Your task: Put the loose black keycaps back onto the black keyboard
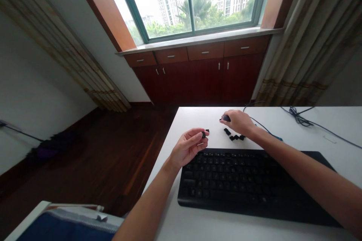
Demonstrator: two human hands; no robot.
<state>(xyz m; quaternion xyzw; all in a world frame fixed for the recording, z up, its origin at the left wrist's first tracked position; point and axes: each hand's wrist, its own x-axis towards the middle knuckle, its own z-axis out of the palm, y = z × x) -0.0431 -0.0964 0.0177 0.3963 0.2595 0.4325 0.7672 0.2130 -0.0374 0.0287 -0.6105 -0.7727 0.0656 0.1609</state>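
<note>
Just above the top left corner of a black keyboard, my left hand pinches a small black keycap between thumb and fingers. Another keycap lies on the table right behind those fingertips. Farther back, my right hand is closed around a small dark object close to the tabletop; its kind cannot be made out. Between the hands, several loose black keycaps lie in a curved row behind the keyboard. My right forearm crosses over the keyboard's right side and hides part of it.
The white table carries a black cable at the back right and a thin bent wire. A blue-tipped item shows past my right forearm. A chair stands at lower left; cabinets line the window wall.
</note>
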